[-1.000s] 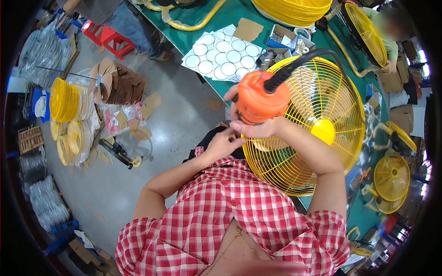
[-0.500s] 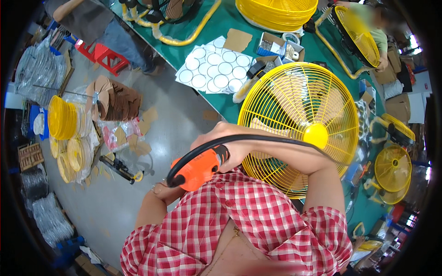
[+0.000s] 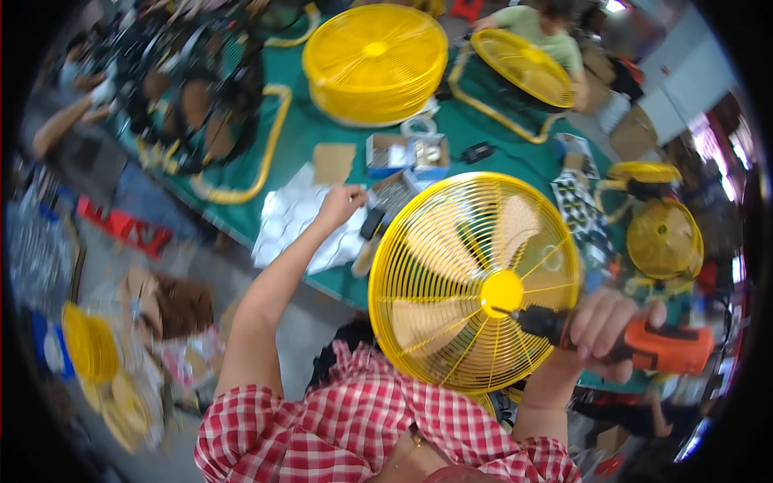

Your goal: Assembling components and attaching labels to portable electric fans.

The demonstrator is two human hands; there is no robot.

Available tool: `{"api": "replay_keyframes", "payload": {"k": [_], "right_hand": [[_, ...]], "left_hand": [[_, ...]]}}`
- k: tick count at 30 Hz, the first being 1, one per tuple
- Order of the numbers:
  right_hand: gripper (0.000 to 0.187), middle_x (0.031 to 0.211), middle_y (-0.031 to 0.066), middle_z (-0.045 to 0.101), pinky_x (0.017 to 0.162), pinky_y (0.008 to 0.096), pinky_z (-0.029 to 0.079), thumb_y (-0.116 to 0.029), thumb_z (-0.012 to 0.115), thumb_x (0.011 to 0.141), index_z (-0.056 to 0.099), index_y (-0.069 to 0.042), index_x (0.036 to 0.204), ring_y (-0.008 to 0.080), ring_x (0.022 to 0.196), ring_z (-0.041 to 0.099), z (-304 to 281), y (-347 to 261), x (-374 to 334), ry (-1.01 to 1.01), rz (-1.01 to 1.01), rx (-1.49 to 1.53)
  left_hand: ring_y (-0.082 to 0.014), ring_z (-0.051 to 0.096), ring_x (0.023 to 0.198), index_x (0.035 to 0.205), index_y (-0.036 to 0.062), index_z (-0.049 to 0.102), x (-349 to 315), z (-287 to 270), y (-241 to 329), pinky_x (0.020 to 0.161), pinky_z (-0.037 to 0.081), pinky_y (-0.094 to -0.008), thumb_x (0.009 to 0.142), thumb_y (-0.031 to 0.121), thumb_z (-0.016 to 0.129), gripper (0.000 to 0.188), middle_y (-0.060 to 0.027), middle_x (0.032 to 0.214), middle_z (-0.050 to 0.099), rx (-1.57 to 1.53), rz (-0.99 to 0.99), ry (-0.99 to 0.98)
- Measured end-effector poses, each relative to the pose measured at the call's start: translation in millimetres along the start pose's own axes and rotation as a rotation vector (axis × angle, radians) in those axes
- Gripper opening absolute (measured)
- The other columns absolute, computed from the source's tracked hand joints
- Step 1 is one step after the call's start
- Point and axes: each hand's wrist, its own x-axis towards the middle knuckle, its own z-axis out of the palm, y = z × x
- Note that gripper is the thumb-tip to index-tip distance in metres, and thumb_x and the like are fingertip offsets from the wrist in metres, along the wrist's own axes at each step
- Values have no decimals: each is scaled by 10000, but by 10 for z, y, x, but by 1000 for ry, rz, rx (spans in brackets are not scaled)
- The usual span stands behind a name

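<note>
A yellow fan [image 3: 451, 266] with a wire grille, yellow hub and tan blades stands in front of me at the table's edge. My right hand [image 3: 600, 332] is wrapped round an orange-and-black cordless screwdriver [image 3: 667, 348], its dark bit pointing left across the grille, close to the hub. Reaching forward, my left hand [image 3: 345, 203] is over the white sheet [image 3: 282, 221] marked with circles. Its fingers are curled together; what they hold, if anything, is too small to make out. Just right of it sits an open box of small metal parts [image 3: 393, 196].
A stack of yellow grilles [image 3: 374, 76] and small blue boxes [image 3: 389, 153] are on the green table [image 3: 278, 153]. A co-worker [image 3: 535, 36] is behind another yellow fan [image 3: 523, 68]. Black fan housings [image 3: 193, 97] crowd the far left. Brown blades [image 3: 165, 302] lie at lower left.
My hands have separated. The left has swung out over the white sheet; the right has carried the screwdriver from my chest to the right side of the fan. The view has shifted.
</note>
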Motion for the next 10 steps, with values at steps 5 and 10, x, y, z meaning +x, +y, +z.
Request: {"api": "replay_keyframes", "payload": {"k": [5,10], "right_hand": [[513,583,37,518,424,235,463,-206,649,758,356,-52,1150,117,412,521,-2,-516,-170,433,-195,-441],[512,606,30,463,450,233,456,-209,585,791,321,-31,1192,108,440,489,-32,-842,-434,502,-238,-562]], "left_hand": [[-323,618,783,804,114,652,904,794,-238,689,495,-438,746,250,550,179,-152,819,640,647,135,-480],[-311,621,849,932,90,625,1190,1260,-278,731,498,-411,729,319,605,306,-157,887,643,669,212,-674]]}}
